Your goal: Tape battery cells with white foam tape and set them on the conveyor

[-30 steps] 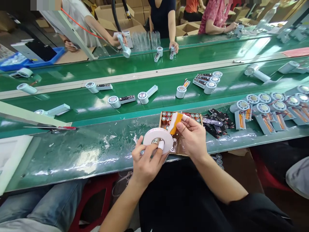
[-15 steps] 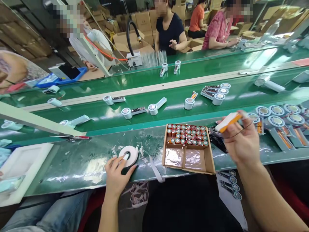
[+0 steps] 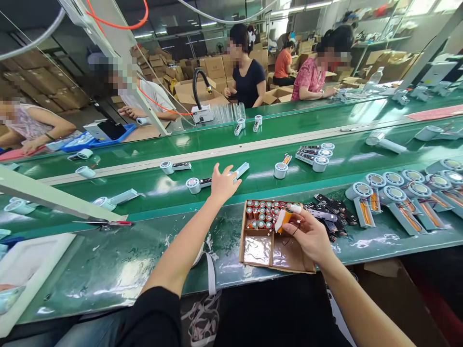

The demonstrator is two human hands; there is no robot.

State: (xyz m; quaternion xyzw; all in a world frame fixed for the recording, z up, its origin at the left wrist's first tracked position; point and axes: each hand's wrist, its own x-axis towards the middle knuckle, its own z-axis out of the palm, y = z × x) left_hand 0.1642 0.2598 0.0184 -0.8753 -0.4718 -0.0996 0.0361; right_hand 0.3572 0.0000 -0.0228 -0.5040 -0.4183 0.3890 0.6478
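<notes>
- left hand (image 3: 222, 183) stretched out over the green belt (image 3: 144, 173), fingers spread and empty, hovering right at a white fan unit (image 3: 231, 174) lying head-left with its handle pointing away to the right (looks placed flat so the open side faces up).
- right hand (image 3: 311, 236) stays near the body, pinching an orange battery cell (image 3: 282, 219) between thumb and fingertips; white strip along one side of it, thin dark wire looping down from it.
- cell is held just above the cardboard tray (image 3: 253, 255), next to the rows of cells (image 3: 262, 214) standing on end in the far compartments; near compartments show only clear film.
- black circuit boards (image 3: 331, 219) piled just right of the tray, within easy reach of that hand.
- row of opened fan housings (image 3: 394, 193) further right, orange cells already seated in their handles.
- roll of white tape (image 3: 206, 262) mostly hidden behind the left forearm, strip trailing off the bench edge.
- other people work across the belt; their hands are well apart.
</notes>
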